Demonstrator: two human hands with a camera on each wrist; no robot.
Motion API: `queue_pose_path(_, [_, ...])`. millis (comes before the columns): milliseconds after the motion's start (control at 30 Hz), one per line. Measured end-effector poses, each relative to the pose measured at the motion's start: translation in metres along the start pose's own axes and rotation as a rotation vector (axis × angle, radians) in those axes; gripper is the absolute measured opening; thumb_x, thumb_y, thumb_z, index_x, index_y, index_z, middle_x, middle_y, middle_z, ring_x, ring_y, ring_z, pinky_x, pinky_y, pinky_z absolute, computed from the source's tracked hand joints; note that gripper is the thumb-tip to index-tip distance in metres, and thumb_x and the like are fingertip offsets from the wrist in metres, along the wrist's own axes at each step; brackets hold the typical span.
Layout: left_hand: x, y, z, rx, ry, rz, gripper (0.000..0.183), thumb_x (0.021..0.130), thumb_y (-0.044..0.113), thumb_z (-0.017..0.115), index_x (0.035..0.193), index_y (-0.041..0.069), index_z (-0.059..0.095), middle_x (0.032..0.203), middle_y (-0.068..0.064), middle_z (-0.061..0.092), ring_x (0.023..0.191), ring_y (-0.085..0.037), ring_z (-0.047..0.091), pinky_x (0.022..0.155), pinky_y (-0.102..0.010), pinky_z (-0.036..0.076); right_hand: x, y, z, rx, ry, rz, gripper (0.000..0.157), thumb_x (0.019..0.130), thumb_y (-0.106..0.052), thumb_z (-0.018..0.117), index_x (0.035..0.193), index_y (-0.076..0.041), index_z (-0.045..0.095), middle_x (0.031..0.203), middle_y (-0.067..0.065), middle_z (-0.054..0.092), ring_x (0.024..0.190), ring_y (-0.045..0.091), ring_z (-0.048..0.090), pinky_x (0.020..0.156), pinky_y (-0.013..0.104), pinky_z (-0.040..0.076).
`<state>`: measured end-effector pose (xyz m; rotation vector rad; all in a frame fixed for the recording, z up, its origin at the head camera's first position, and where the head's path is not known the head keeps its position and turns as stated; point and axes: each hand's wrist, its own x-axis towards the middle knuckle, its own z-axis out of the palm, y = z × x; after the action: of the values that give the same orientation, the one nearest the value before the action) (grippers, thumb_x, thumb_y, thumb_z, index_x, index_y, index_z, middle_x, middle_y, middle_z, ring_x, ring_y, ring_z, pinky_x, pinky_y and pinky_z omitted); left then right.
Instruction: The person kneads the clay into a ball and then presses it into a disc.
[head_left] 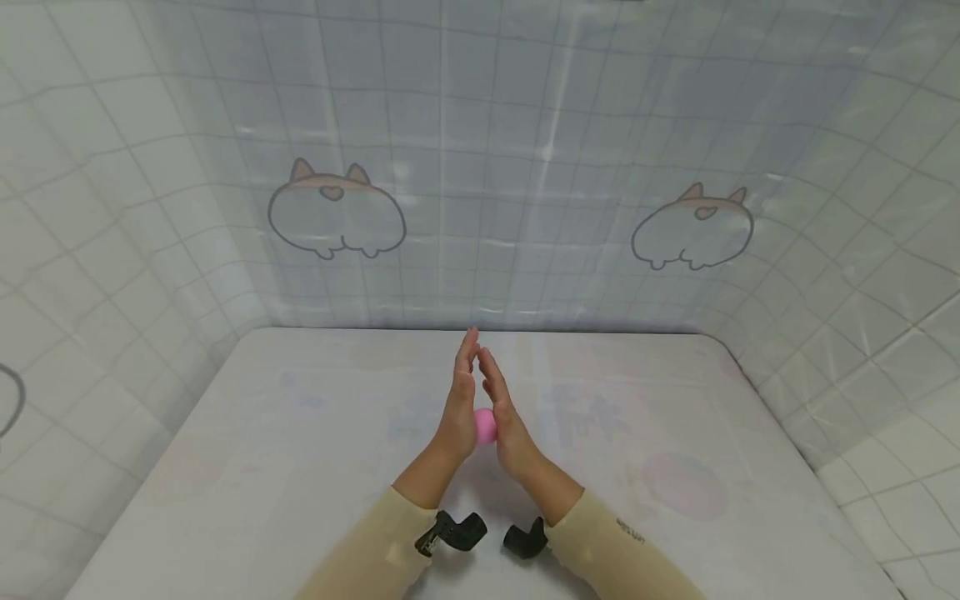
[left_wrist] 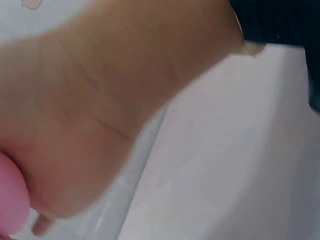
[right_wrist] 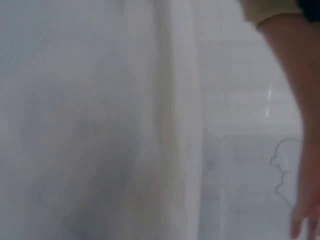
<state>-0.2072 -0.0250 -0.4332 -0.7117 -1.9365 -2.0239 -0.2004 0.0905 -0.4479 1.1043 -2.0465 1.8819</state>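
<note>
A smooth pink ball point(head_left: 485, 426) sits between the two palms, above the white table point(head_left: 300, 467) in the head view. My left hand point(head_left: 459, 408) presses it from the left with straight fingers pointing forward. From the other side my right hand point(head_left: 510, 421) presses it, its fingers straight too. The fingertips of both hands lean close together ahead of the ball. In the left wrist view the pink ball point(left_wrist: 12, 197) shows at the heel of the left palm point(left_wrist: 70, 140). Only the edge of the right hand point(right_wrist: 307, 200) appears in the right wrist view.
White tiled-pattern sheeting point(head_left: 495, 167) with cartoon animal outlines rises behind the table and along both sides. A black camera mount point(head_left: 461, 532) sits on the left wrist, another black mount point(head_left: 525, 540) on the right. Both sleeves are beige.
</note>
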Motion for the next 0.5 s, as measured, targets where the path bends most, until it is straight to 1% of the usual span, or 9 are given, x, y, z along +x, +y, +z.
queue_pose_path(100, [0.0,-0.002,0.0,0.043,-0.012,-0.039,0.084,0.1,0.07,0.019,0.161,0.014,0.01,0.166,-0.009,0.013,0.152,-0.03,0.012,0.114,-0.068,0.007,0.001,-0.005,0.0,0.01,0.038,-0.04,0.083,0.102,-0.067,0.011,0.162,-0.011,0.003,0.167,0.014,0.008,0.152,0.033,0.009,0.116,0.065,0.011])
queue_pose_path(200, [-0.001,-0.006,0.0,0.101,-0.039,-0.098,0.084,0.101,0.069,0.018,0.161,0.012,0.01,0.166,-0.009,0.012,0.152,-0.028,0.009,0.116,-0.066,0.008,0.002,-0.01,-0.001,-0.003,0.082,-0.075,0.083,0.103,-0.065,0.011,0.161,-0.007,0.005,0.164,0.022,0.012,0.151,0.037,0.013,0.115,0.065,0.013])
queue_pose_path(300, [-0.003,-0.011,0.0,0.139,-0.078,-0.142,0.079,0.103,0.065,0.017,0.161,0.012,0.01,0.167,-0.01,0.009,0.153,-0.029,0.005,0.116,-0.066,0.008,0.005,-0.013,-0.004,-0.028,0.117,-0.075,0.083,0.102,-0.066,0.011,0.161,-0.007,0.006,0.163,0.024,0.014,0.15,0.037,0.015,0.116,0.062,0.015])
queue_pose_path(400, [-0.006,-0.014,0.002,0.142,-0.112,-0.178,0.076,0.104,0.063,0.016,0.162,0.014,0.01,0.167,-0.009,0.009,0.152,-0.032,0.009,0.114,-0.067,0.011,0.008,-0.015,-0.008,-0.055,0.147,-0.062,0.084,0.102,-0.067,0.011,0.161,-0.008,0.007,0.164,0.021,0.015,0.15,0.037,0.018,0.116,0.061,0.016])
queue_pose_path(500, [-0.01,-0.016,0.004,0.127,-0.134,-0.185,0.076,0.103,0.064,0.013,0.162,0.015,0.01,0.167,-0.008,0.01,0.15,-0.036,0.015,0.112,-0.069,0.016,0.012,-0.015,-0.012,-0.06,0.166,-0.026,0.086,0.1,-0.07,0.012,0.161,-0.01,0.007,0.166,0.014,0.015,0.151,0.034,0.017,0.117,0.06,0.014])
